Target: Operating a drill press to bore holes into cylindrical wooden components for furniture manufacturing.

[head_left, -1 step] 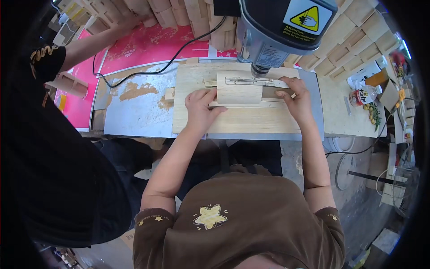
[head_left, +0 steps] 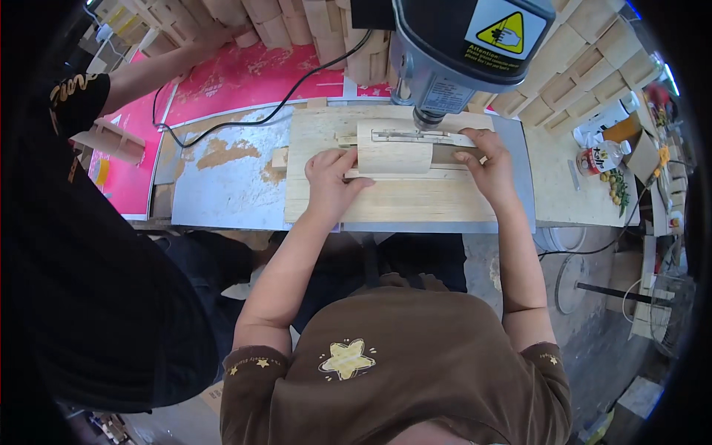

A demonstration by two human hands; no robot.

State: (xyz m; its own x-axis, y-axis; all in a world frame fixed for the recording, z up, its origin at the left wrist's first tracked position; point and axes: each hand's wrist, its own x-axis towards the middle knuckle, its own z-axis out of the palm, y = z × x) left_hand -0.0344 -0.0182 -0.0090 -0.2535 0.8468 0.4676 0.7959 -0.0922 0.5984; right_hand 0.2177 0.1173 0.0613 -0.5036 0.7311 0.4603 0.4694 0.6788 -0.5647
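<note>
Head view, from biggest down. Shows a co-worker in black (head_left: 89, 259) filling 9 o'clock, one arm stretched toward the wooden blocks at 11. Shows a grey bench top (head_left: 222, 193) across the middle, over a pink sheet (head_left: 245, 78). Puts a drill press head (head_left: 460, 44) at 12 o'clock, spindle down over the work. Shows a pale plywood board (head_left: 400, 200) lying flat on the bench, and on it, at centre, a small wooden workpiece (head_left: 393, 156) with a metal hinge strip (head_left: 419, 136) along its top edge, just under the spindle. Finds the left hand (head_left: 330, 182) clamped on the workpiece's 9 o'clock edge, fingers on top, thumb against the near side. Finds the right hand (head_left: 486, 167) gripping its 3 o'clock end. Leaves a small bottle (head_left: 602, 156) at 3 o'clock, well apart.
</note>
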